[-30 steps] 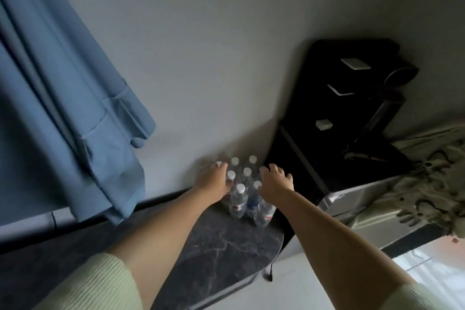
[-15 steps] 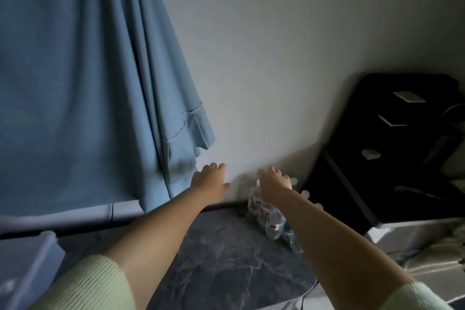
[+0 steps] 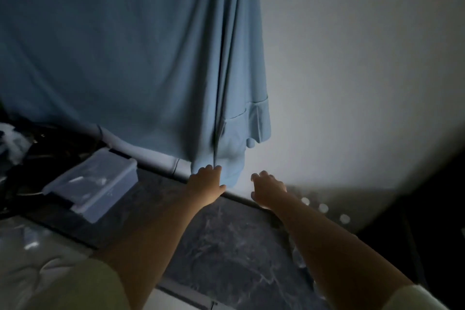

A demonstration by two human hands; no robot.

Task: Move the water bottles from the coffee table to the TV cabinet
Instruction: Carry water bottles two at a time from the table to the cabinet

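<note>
Hanging across the upper left of the frame, a blue cloth covers most of the pale wall, its hem ending just above the back edge of the worktop. That dark, marble-veined worktop fills the lower middle. On its left part sits a translucent lidded plastic box. Both forearms reach up from the bottom edge in pale green sleeves. The left hand is open and empty, fingers stretched toward the cloth hem. The right hand is likewise open, palm down, holding nothing. The water bottles stand at the right of the worktop, just beyond the right forearm. Only blurred white caps show in a dim row, with faint clear bodies below; labels cannot be made out.
</note>
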